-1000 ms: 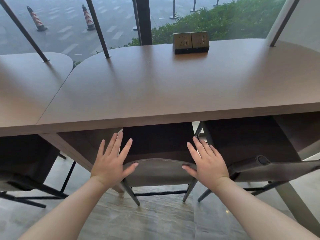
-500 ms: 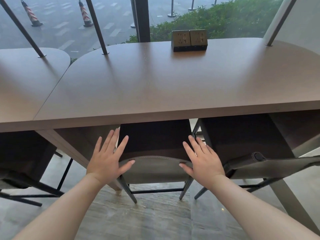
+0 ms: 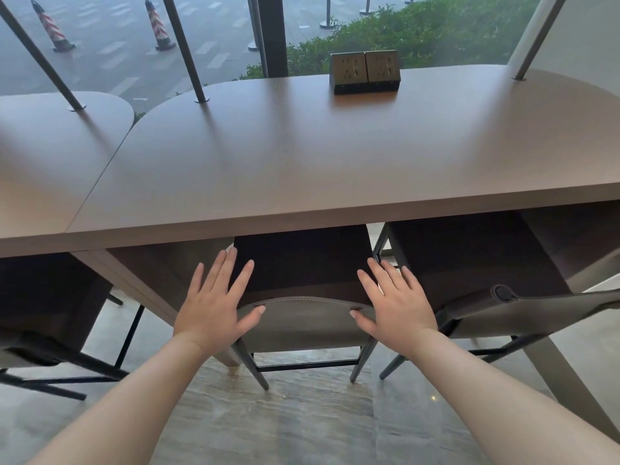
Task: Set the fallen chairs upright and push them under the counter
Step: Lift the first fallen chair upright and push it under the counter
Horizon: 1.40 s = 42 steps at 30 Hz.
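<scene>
**A:** Where does the middle chair (image 3: 302, 322) stand?

**B:** Upright, its seat already in shadow beneath the counter (image 3: 335, 169), only the grey backrest showing at the near edge. The left hand (image 3: 214, 307) and right hand (image 3: 397, 305) lie flat on the backrest's two top corners, fingers straight and spread, thumbs along the stitched rim. They press on it; neither grips anything.

**A:** What could go wrong from here?

**B:** Mostly the fingers. They point forward into the gap under the counter's front edge, so a harder shove might carry the knuckles against that edge (the clearance looks small, though I cannot judge it exactly). Uneven pressure could also skew the chair, sending a leg toward the slanted counter support (image 3: 141, 286) just beside the left hand.

**A:** And on the right?

**B:** The right-hand chair (image 3: 536, 307) sits very near, its backrest corner close to the right wrist, its dark legs near the middle chair's. A twist that way could knock the two frames together.

**A:** Any open room?

**B:** The stone floor (image 3: 302, 424) behind the chair lies bare for stepping back. Another chair (image 3: 50, 313) is tucked in at far left, well apart.
</scene>
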### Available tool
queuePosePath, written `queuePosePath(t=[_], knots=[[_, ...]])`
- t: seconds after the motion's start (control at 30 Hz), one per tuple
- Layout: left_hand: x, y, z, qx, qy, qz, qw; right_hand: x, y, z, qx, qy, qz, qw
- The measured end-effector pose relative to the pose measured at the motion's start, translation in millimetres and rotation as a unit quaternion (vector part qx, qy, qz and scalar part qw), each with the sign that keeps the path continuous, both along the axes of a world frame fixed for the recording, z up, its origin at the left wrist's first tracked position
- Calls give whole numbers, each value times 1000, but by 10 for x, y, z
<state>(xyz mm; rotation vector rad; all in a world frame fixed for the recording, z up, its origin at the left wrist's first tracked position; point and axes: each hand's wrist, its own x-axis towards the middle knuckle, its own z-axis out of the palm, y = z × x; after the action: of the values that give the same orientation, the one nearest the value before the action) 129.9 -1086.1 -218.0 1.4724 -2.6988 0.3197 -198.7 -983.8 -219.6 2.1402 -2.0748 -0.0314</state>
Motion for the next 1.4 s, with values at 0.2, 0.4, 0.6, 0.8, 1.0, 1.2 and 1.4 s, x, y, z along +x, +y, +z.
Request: queuePosePath(t=[0.2, 0.4, 0.6, 0.8, 1.0, 1.2, 1.4], knots=[[10, 7, -29, 3, 7, -10, 1000, -21, -8, -40, -20, -9, 11, 1000], [10, -8, -55, 15, 11, -15, 1000, -28, -28, -70, -18, -7, -1, 1000], [31, -11, -2, 78, -10, 6, 997, 18, 35, 31, 44, 0, -27, 999], [132, 358, 106, 128, 100, 5, 987, 252, 362, 153, 26, -85, -18, 996], [84, 1022, 422, 133, 222, 27, 966, 475, 723, 256, 45, -168, 38, 984], [-143, 1886, 724, 155, 369, 110, 910, 537, 1168, 541, 12, -298, 90, 950], [-231, 2614, 1002, 177, 600, 198, 754, 711, 1501, 757, 31, -432, 126, 892]])
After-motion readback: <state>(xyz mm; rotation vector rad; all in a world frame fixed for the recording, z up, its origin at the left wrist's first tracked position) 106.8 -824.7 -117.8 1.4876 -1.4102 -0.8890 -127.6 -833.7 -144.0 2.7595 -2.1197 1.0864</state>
